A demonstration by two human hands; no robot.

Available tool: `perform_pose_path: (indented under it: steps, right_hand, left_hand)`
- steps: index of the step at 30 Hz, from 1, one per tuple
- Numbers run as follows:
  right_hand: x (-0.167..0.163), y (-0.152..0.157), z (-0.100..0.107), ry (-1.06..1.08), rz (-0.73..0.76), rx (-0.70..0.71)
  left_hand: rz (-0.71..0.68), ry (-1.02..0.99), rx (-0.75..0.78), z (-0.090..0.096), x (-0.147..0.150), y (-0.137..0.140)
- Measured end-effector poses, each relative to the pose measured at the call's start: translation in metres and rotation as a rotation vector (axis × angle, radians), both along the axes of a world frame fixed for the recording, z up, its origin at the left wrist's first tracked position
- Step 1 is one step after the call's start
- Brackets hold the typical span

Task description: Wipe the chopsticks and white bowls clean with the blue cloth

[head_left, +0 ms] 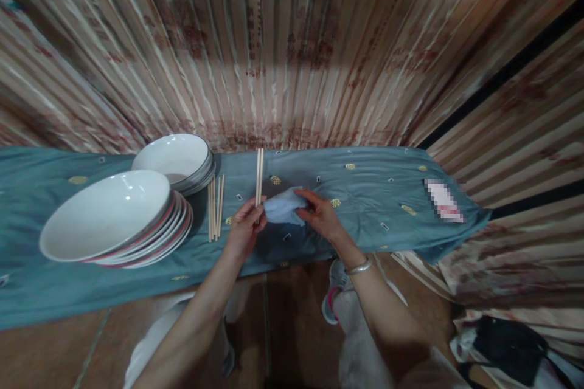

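My left hand (245, 225) grips a pair of pale wooden chopsticks (260, 173) near their lower part, and they point away from me. In my right hand (322, 214) is a light blue cloth (286, 205), pinched at its right side. The cloth's left edge meets the fingers of my left hand. To the left, more chopsticks (216, 209) lie side by side on the teal tablecloth (365, 219). Both hands are above the front half of the table.
A large white bowl (109, 213) tops a stack of red-rimmed plates (180, 234) at the left. Behind it stands a stack of smaller white bowls (173, 155). A blurred pink-white item (442, 200) lies far right. Pleated curtains (292, 61) hang behind; a black bag (511, 343) is lower right.
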State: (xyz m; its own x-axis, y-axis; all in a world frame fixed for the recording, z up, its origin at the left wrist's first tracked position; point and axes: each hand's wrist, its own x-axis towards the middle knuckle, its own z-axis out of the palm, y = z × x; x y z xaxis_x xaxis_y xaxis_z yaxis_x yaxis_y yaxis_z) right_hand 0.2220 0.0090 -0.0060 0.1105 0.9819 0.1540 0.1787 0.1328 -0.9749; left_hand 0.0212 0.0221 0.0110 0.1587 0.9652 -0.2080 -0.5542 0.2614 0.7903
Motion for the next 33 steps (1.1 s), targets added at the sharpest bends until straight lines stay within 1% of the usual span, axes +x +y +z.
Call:
perform_pose_path:
  steps: [2, 5, 7, 9, 11, 13, 16, 18, 21, 24, 27, 30, 33]
  right_hand:
    - [-0.001, -0.003, 0.001, -0.123, -0.025, 0.029]
    - [-0.003, -0.007, 0.005, -0.229, -0.009, 0.063]
    - [-0.004, -0.009, 0.008, -0.271, -0.009, 0.093]
    - [-0.004, -0.01, 0.011, -0.254, -0.013, 0.112]
    - [-0.003, -0.01, 0.012, -0.165, 0.008, 0.087]
    - [-0.001, -0.008, 0.012, -0.045, 0.02, 0.016]
    - [0.002, -0.005, 0.01, 0.094, -0.066, -0.125]
    - [0.004, -0.003, 0.009, 0.148, -0.137, -0.186]
    - [0.005, 0.0, 0.008, 0.196, -0.209, -0.202]
    - [0.0, 0.002, 0.008, 0.252, -0.26, -0.203]
    - [-0.011, 0.002, 0.008, 0.393, -0.237, -0.232]
    - [-0.025, 0.0, 0.007, 0.585, -0.18, -0.309]
    - [-0.032, -0.002, 0.006, 0.716, -0.115, -0.368]
  left_hand:
    - [0.01, 0.036, 0.009, 0.0, 0.0, 0.001]
    - [0.033, 0.051, 0.011, 0.002, -0.001, 0.003]
    - [0.047, 0.053, 0.005, 0.004, -0.002, 0.004]
    - [0.061, 0.067, -0.004, 0.004, -0.003, 0.004]
    - [0.084, 0.094, -0.005, 0.004, -0.003, 0.005]
    - [0.105, 0.128, -0.009, 0.003, -0.004, 0.005]
    - [0.11, 0.18, -0.043, 0.001, -0.003, 0.002]
    - [0.095, 0.206, -0.067, 0.001, -0.001, -0.001]
    - [0.033, 0.231, -0.084, 0.0, 0.005, -0.009]
    - [-0.058, 0.26, -0.083, -0.002, 0.013, -0.017]
    - [-0.086, 0.277, -0.088, -0.005, 0.019, -0.02]
    - [-0.078, 0.276, -0.07, -0.007, 0.02, -0.02]
    - [-0.077, 0.274, -0.058, -0.01, 0.021, -0.019]
